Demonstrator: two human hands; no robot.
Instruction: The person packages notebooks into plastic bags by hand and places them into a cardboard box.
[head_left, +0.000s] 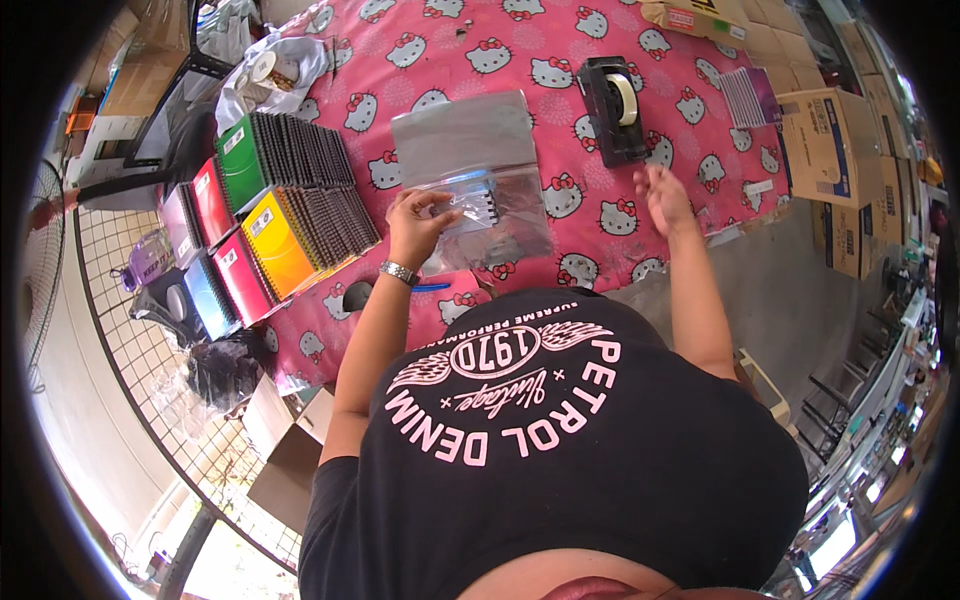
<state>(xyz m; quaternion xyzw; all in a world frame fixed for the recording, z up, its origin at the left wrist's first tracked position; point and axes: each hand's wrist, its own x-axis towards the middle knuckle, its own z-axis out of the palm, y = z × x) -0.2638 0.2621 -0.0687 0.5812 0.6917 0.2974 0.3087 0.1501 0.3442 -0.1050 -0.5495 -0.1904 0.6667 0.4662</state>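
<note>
Left hand (415, 222) pinches clear plastic sleeve (490, 215) holding spiral notebook (478, 200), mid-desk near front edge | right hand (665, 195) open, empty | sleeve judged light, limp, slippery; grip notebook's stiff edge.

A pink cloth (520, 40) patterned with white cartoon cats wearing red bows is covering the table, and a black tape dispenser (612, 110) carrying a cream roll is sitting on it. The spiral notebooks (265, 200) are showing green, yellow, red, pink, blue and purple covers beside black wire bindings, while a clear bag (490, 215) with a grey sheet is glinting over a dark-edged notebook. The person's shirt (560, 450) is showing black with pale pink lettering, a silver watch (399, 272) is shining on the wrist, and brown boxes (820, 140) are standing at the side.
</note>
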